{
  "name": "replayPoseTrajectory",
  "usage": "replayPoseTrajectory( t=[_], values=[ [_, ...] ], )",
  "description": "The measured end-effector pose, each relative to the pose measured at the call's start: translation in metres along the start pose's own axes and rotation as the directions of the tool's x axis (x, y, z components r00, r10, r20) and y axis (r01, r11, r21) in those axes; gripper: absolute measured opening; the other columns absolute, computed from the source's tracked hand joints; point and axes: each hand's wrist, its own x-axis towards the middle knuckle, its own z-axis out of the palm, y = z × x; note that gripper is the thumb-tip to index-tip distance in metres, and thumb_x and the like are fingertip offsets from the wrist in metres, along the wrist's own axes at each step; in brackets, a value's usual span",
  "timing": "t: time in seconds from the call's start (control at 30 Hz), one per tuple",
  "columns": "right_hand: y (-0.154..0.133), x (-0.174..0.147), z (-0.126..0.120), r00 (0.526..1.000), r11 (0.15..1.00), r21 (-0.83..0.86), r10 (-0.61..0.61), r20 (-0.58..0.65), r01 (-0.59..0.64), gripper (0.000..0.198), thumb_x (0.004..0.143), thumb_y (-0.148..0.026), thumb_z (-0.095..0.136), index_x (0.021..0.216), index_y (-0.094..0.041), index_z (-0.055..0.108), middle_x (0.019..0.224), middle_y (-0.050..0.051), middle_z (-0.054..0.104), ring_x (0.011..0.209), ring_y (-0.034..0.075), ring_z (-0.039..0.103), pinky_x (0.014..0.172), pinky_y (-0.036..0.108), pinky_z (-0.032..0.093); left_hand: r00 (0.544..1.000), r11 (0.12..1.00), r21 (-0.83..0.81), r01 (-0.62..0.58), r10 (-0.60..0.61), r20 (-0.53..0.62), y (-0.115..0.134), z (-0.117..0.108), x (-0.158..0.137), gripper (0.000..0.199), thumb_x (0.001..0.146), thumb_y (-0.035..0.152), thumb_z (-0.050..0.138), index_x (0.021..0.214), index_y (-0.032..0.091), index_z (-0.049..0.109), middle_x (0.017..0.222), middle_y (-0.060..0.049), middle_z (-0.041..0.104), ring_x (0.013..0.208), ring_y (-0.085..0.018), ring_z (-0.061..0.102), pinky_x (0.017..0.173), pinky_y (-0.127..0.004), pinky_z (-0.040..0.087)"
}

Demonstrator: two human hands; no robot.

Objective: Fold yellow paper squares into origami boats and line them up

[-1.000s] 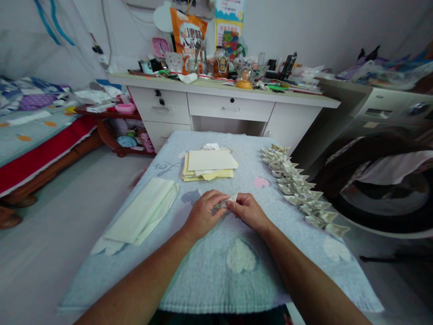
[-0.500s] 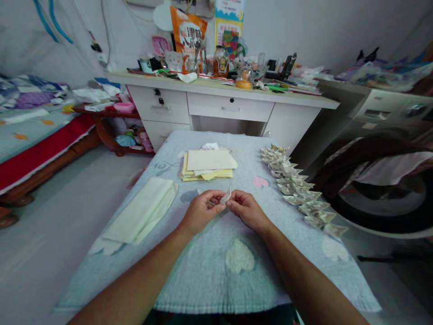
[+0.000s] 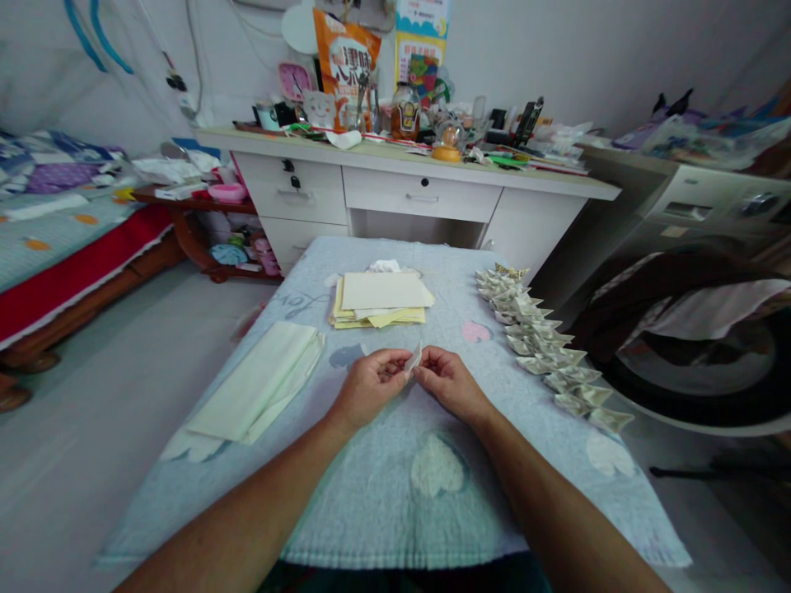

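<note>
OK, nearest first: patterned blue cloth [image 3: 352,519] runs under both forearms. Left hand [image 3: 371,387] has thumb and fingers pinched on a small folded paper [image 3: 414,359]; right hand [image 3: 451,380] grips the same piece at its right edge. Fingers on the far side are hidden from me. Paper sits in the gap between the two sets of fingertips, long axis running up and away, leaning slightly right, narrow tip toward the far side. Can't tell if it touches the cloth.

Left of the left hand: folded pale sheets [image 3: 259,379], flat, slanting away to the right. Right of the right hand: row of pointed paper pieces [image 3: 547,333], slanting away to the left. Straight beyond the hands: paper stack [image 3: 386,291], cream and yellow, edges not squared, crumpled white wad [image 3: 384,266] just behind.

Well right of the right hand: washing machine [image 3: 710,185], dark cloth [image 3: 618,301] at its round opening. Farthest, past the stack: white desk [image 3: 420,185] with a jar [image 3: 405,115], amber contents, right of an upright orange bag [image 3: 347,62]; can't see inside that.
</note>
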Motion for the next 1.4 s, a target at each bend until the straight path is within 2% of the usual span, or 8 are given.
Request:
replayPoseTrajectory(
  t=[0.13,0.3,0.47,0.6,0.7,0.93,1.1,1.4],
  values=[
    [0.002,0.001,0.002,0.996,0.994,-0.106,-0.005,-0.084,-0.004,0.011,0.074,-0.025,0.059,0.069,-0.018,0.054,0.060,-0.005,0.045,0.057,0.009,0.038,0.054,0.021,0.030,0.997,0.995,0.079,-0.067,0.070,-0.033,0.001,0.006,-0.002,0.028,0.076,0.022,0.065,0.104,0.018,0.070,0.092,-0.006,0.071,0.075,-0.015,0.064,0.064,-0.022,0.052],
    [0.003,0.000,0.001,0.990,0.995,-0.086,0.047,-0.134,-0.059,0.008,0.075,-0.022,0.052,0.070,-0.018,0.057,0.055,-0.006,0.044,0.052,0.009,0.037,0.050,0.021,0.029,0.994,0.985,0.138,-0.108,0.111,-0.013,0.004,0.006,-0.004,0.025,0.079,0.023,0.063,0.104,0.020,0.069,0.099,-0.006,0.069,0.079,-0.015,0.065,0.068,-0.024,0.053],
    [0.002,-0.001,0.002,0.991,0.995,-0.028,0.089,-0.101,-0.092,0.022,0.085,-0.037,0.052,0.072,-0.019,0.052,0.055,-0.006,0.046,0.047,0.007,0.040,0.043,0.018,0.031,1.000,0.999,-0.048,-0.014,0.013,-0.016,0.005,0.001,-0.001,0.025,0.081,0.023,0.060,0.104,0.017,0.067,0.096,-0.006,0.071,0.084,-0.017,0.066,0.076,-0.028,0.053],
    [0.002,0.000,0.006,0.989,0.988,0.124,0.101,-0.104,-0.088,0.025,0.081,-0.039,0.060,0.084,-0.022,0.043,0.054,-0.010,0.050,0.039,0.006,0.043,0.037,0.015,0.031,0.995,0.963,-0.252,0.093,-0.102,-0.021,0.005,0.000,0.002,0.021,0.073,0.025,0.068,0.091,0.014,0.066,0.080,-0.004,0.072,0.072,-0.016,0.066,0.071,-0.028,0.053],
    [0.003,0.001,0.007,0.989,0.976,0.202,0.103,-0.102,-0.081,0.031,0.077,-0.039,0.065,0.084,-0.023,0.039,0.051,-0.011,0.052,0.036,0.007,0.045,0.035,0.014,0.033,0.989,0.945,-0.302,0.128,-0.143,-0.028,0.006,0.001,0.004,0.021,0.070,0.025,0.071,0.087,0.014,0.067,0.074,-0.002,0.070,0.066,-0.014,0.064,0.068,-0.026,0.052],
    [0.004,0.000,0.004,0.994,0.971,0.235,0.063,-0.092,-0.040,0.025,0.078,-0.037,0.067,0.082,-0.020,0.049,0.054,-0.007,0.057,0.039,0.007,0.049,0.037,0.015,0.037,0.984,0.936,-0.315,0.160,-0.175,-0.019,0.009,0.002,0.004,0.019,0.068,0.023,0.071,0.084,0.013,0.069,0.070,-0.001,0.070,0.063,-0.013,0.062,0.064,-0.026,0.050],
    [0.002,-0.001,0.002,0.995,0.976,0.212,0.073,-0.066,-0.057,0.023,0.081,-0.039,0.064,0.090,-0.017,0.059,0.054,-0.005,0.058,0.042,0.008,0.051,0.040,0.018,0.039,0.987,0.949,-0.291,0.120,-0.146,-0.067,0.007,0.000,0.003,0.015,0.069,0.022,0.070,0.082,0.014,0.067,0.069,0.000,0.068,0.063,-0.012,0.061,0.063,-0.024,0.049],
    [0.001,-0.004,0.000,0.993,0.946,0.304,0.086,0.085,-0.108,0.027,0.076,-0.034,0.072,0.097,-0.018,0.066,0.067,-0.003,0.060,0.051,0.008,0.052,0.048,0.020,0.043,0.992,0.969,-0.239,0.062,-0.086,-0.093,0.002,-0.004,0.004,0.014,0.072,0.024,0.070,0.082,0.014,0.065,0.073,0.000,0.067,0.065,-0.012,0.061,0.064,-0.024,0.048]
  ],
)
